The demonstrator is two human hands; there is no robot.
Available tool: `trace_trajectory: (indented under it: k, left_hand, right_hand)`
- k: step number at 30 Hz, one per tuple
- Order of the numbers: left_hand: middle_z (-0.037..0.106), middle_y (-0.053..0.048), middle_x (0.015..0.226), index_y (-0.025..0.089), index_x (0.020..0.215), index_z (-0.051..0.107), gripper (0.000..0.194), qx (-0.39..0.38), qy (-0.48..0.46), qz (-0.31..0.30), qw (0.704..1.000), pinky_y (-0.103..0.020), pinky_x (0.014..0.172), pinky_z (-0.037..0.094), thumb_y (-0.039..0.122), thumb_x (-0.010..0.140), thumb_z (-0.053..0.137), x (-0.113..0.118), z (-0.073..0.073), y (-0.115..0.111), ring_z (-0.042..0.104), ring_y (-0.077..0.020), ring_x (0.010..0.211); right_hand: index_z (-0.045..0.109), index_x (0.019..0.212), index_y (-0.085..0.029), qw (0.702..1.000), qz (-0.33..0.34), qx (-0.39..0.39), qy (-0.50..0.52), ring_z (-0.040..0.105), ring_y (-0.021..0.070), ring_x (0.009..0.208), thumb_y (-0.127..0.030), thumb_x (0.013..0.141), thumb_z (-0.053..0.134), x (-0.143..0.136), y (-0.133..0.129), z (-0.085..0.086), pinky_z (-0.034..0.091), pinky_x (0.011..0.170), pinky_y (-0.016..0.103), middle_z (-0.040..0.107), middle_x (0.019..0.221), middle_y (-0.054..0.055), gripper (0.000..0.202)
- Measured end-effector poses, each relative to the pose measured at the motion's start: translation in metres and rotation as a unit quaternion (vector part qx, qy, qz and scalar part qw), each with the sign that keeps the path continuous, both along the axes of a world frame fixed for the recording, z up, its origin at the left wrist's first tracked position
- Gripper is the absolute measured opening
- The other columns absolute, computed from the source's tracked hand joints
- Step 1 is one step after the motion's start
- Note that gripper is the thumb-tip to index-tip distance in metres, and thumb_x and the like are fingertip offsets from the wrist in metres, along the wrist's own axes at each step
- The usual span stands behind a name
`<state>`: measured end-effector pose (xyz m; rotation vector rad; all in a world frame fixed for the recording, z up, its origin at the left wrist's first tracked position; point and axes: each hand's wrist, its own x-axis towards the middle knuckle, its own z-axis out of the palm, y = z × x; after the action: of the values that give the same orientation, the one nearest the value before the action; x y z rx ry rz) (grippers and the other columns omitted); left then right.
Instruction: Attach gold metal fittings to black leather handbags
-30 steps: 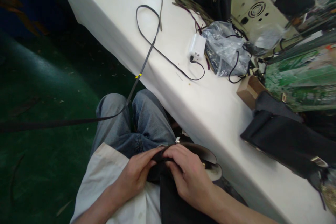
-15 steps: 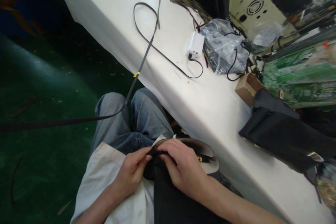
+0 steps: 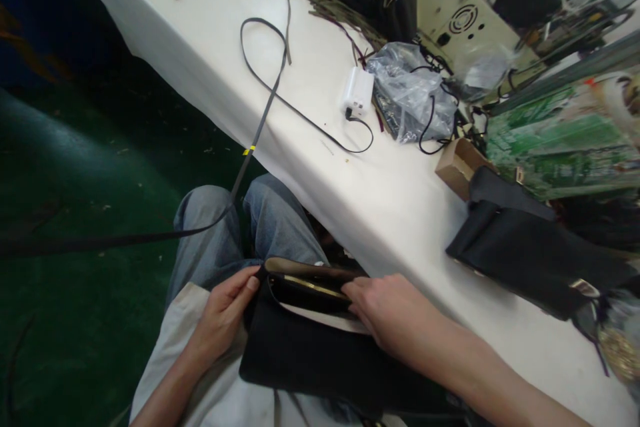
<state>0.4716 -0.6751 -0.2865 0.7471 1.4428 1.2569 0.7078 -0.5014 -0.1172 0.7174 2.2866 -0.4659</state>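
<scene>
Black bag [image 3: 317,353]: left hand [image 3: 224,312] pinching upper corner; right hand [image 3: 384,307] curled over opening, grip unclear.

The person's left hand [image 3: 223,313] and right hand [image 3: 400,310], close together a second ago, now stand well apart on the soft black bag with a pale lining [image 3: 305,350]. The left moves out to the bag's left upper corner and pinches it between thumb and fingers; the right shifts toward the right end, fingertips bunched at the mouth. Between them, the bunched rim opens out, baring a long gold-coloured metal zipper [image 3: 315,286] and a strip of lining below it. The bag's black flank, partly hidden and hanging downward before, now spreads broadly across the lap, its left lower corner and bottom edge showing.
</scene>
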Motion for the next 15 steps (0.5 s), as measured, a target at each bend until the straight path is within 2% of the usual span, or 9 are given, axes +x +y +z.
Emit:
trace_trajectory:
  k: [2, 4, 7, 9, 12, 15]
  left_hand:
    - [0.083, -0.010, 0.129, 0.020, 0.129, 0.082, 0.050, -0.018, 0.001, 0.000, 1.000, -0.039, 0.106, 0.062, 0.060, 0.105, 0.065, -0.003, 0.002, -0.002, 0.077, -0.0311, 0.120]
    - [0.079, -0.011, 0.139, 0.021, 0.141, 0.076, 0.053, -0.019, -0.007, 0.001, 1.000, -0.042, 0.114, 0.059, 0.059, 0.106, 0.063, -0.006, 0.010, -0.003, 0.074, -0.0324, 0.130]
    - [0.065, -0.010, 0.161, 0.030, 0.163, 0.056, 0.057, 0.045, -0.001, -0.020, 0.999, -0.043, 0.125, 0.052, 0.051, 0.110, 0.059, -0.013, 0.030, 0.000, 0.063, -0.0310, 0.148]
    - [0.059, -0.007, 0.167, 0.035, 0.161, 0.058, 0.051, 0.094, 0.059, -0.049, 0.993, -0.041, 0.129, 0.047, 0.044, 0.110, 0.059, -0.020, 0.046, 0.006, 0.056, -0.0300, 0.155]
    - [0.061, -0.007, 0.164, 0.033, 0.140, 0.077, 0.035, 0.118, 0.143, -0.150, 0.971, -0.039, 0.127, 0.048, 0.040, 0.108, 0.064, -0.035, 0.069, 0.023, 0.059, -0.0304, 0.151]
    - [0.073, -0.008, 0.146, 0.031, 0.133, 0.080, 0.033, 0.112, 0.153, -0.278, 0.942, -0.034, 0.111, 0.059, 0.043, 0.104, 0.070, -0.049, 0.088, 0.048, 0.072, -0.0290, 0.131]
  right_hand:
    - [0.076, 0.103, -0.017, 1.000, 0.025, 0.004, 0.018, 0.081, 0.0283, 0.084, -0.014, 0.104, 0.064, -0.002, 0.002, -0.003, 0.049, 0.070, 0.034, 0.083, 0.099, 0.010, 0.013]
    - [0.077, 0.106, -0.018, 0.999, 0.012, 0.001, 0.043, 0.081, 0.0282, 0.090, -0.017, 0.106, 0.064, -0.004, 0.007, -0.002, 0.051, 0.074, 0.034, 0.083, 0.105, 0.009, 0.013]
    - [0.077, 0.119, -0.021, 0.994, -0.017, -0.021, 0.105, 0.081, 0.0277, 0.099, -0.022, 0.109, 0.062, -0.005, 0.013, 0.006, 0.054, 0.082, 0.035, 0.083, 0.112, 0.008, 0.019]
    - [0.076, 0.127, -0.023, 0.986, -0.030, -0.041, 0.157, 0.081, 0.0270, 0.103, -0.024, 0.109, 0.061, -0.004, 0.016, 0.011, 0.056, 0.086, 0.035, 0.084, 0.116, 0.006, 0.023]
    - [0.073, 0.135, -0.023, 0.977, -0.039, -0.041, 0.206, 0.082, 0.0271, 0.104, -0.023, 0.109, 0.061, -0.003, 0.018, 0.015, 0.057, 0.088, 0.036, 0.084, 0.121, 0.007, 0.028]
    - [0.072, 0.136, -0.021, 0.971, -0.023, -0.030, 0.238, 0.082, 0.0269, 0.100, -0.025, 0.109, 0.064, -0.002, 0.017, 0.014, 0.058, 0.087, 0.036, 0.084, 0.118, 0.008, 0.028]
